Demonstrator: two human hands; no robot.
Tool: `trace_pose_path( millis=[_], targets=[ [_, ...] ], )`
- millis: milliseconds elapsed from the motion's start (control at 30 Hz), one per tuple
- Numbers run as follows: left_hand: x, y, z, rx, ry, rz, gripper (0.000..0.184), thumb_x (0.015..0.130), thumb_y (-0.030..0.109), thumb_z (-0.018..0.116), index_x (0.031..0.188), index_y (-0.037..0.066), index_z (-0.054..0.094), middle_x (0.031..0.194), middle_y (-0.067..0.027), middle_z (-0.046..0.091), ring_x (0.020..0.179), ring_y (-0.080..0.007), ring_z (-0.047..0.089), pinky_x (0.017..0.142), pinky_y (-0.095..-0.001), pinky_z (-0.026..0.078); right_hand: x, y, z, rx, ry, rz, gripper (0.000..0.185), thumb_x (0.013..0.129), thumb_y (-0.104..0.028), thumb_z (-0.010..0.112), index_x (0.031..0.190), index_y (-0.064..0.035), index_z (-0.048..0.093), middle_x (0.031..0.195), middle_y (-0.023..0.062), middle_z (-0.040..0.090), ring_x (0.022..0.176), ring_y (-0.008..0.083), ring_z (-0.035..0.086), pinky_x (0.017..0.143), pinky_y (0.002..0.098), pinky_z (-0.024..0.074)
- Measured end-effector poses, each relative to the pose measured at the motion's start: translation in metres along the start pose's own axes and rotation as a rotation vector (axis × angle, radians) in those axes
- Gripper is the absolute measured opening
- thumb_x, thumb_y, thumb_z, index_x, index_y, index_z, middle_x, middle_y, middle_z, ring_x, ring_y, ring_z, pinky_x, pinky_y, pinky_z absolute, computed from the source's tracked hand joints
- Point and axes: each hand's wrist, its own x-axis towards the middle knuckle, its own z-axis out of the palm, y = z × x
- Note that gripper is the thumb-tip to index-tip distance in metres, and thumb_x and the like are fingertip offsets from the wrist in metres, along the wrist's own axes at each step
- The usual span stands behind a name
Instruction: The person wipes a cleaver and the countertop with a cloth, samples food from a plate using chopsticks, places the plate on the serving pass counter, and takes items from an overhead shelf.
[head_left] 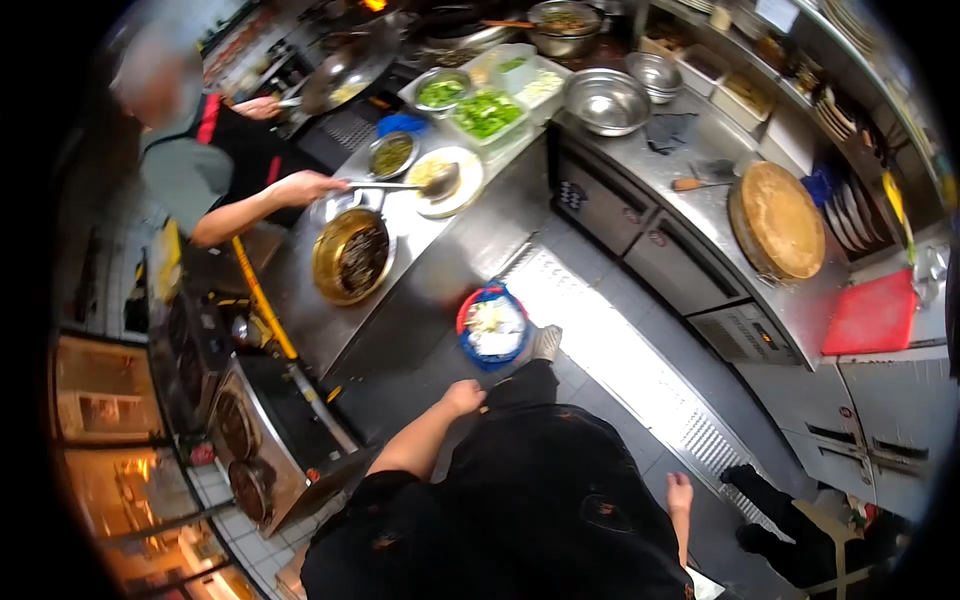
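Note:
My left hand [464, 397] hangs in front of my body above the dark floor, its fingers curled in, with nothing visible in it. Just beyond it, a red and blue bin [494, 325] with pale scraps inside stands on the floor near my shoe [547, 342]. On the right, my right hand [679, 491] hangs low beside my dark clothing; its fingers are small and blurred, so their pose is unclear. Neither hand touches the bin or the counters.
A co-worker [200, 150] at the upper left holds a ladle [440, 182] over a plate. A golden pot [350, 256] stands on the steel counter. Another person's dark legs [790, 530] show at lower right. A round chopping block [778, 220] rests on the right counter.

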Motion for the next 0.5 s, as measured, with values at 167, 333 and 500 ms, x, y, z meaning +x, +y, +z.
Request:
trace_pose_path(
  millis=[167,333,500],
  targets=[
    [0.049,0.006,-0.030,-0.727,0.156,-0.262,0.020,0.091,0.019,0.062,0.099,0.001,0.067,0.084,-0.0154,0.070,0.082,-0.0294,0.070,0.074,-0.0392,0.056,0.120,0.070,0.050,-0.250,-0.149,-0.262,0.041,0.093,-0.024,0.064,0.124,0.0029,0.062,0.109,0.0216,0.071,0.101,0.0319,0.068,0.087,0.0388,0.0521],
    [0.109,0.048,-0.138,-1.732,0.657,-0.042,0.022,0.097,0.010,0.059,0.117,0.003,0.058,0.102,-0.0119,0.068,0.089,-0.0222,0.069,0.077,-0.0357,0.058,0.135,-0.061,0.043,-0.357,-0.248,-0.166,0.038,0.094,-0.024,0.064,0.121,0.0028,0.063,0.103,0.0182,0.071,0.093,0.0287,0.067,0.081,0.0378,0.0521],
    [0.185,0.040,-0.242,-2.385,1.097,0.060,0.050,0.102,0.013,0.052,0.144,-0.008,0.033,0.147,-0.0236,0.039,0.136,-0.0341,0.045,0.114,-0.0445,0.042,0.159,-0.184,0.027,-0.322,-0.225,-0.180,0.035,0.094,-0.023,0.064,0.117,0.0026,0.063,0.097,0.0149,0.070,0.084,0.0255,0.066,0.074,0.0368,0.0520]
  ],
)
